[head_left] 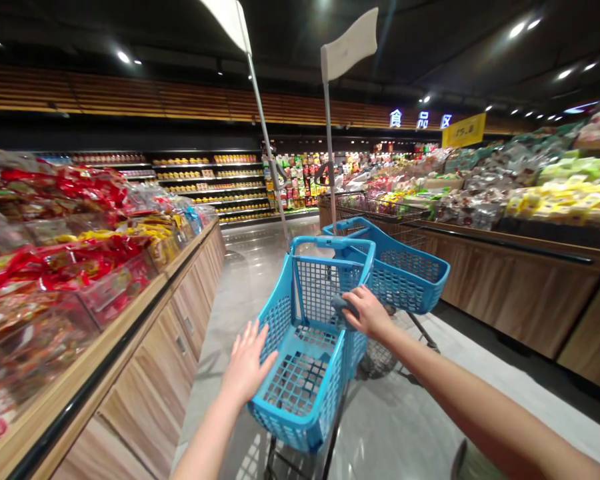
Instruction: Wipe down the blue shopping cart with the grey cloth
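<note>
A blue plastic shopping cart (300, 410) stands in front of me, its basket bare inside. My right hand (363, 310) is closed around a bunched grey-blue cloth (344, 308) at the cart's right rim. Fingers extended, my left hand (247, 360) is at the left rim; whether it rests on the rim or hovers just over it I cannot tell. Just beyond, to the right, is a second blue cart (410, 263). Two poles with white flags, one flag (351, 45) tilted right, rise behind the baskets.
On the left runs a wood-panelled display counter (145, 353) heaped with packaged snacks. Another wooden counter (525, 293) with bagged goods lines the right, a yellow price sign (463, 131) above it. Stocked wall shelves (210, 177) stand at the back beyond the grey floor (245, 250).
</note>
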